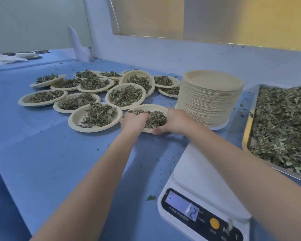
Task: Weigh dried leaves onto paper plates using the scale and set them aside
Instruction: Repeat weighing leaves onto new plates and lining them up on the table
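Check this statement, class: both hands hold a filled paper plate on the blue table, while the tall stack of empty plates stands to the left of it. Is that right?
One detail is wrong. The head view shows the left hand and right hand holding the filled paper plate on the blue table, but the stack of empty plates stands to its right, not its left.

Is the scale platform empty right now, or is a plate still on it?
Empty. The scale has no plate on its white platform, though the right forearm hides part; both hands hold the filled plate on the blue table.
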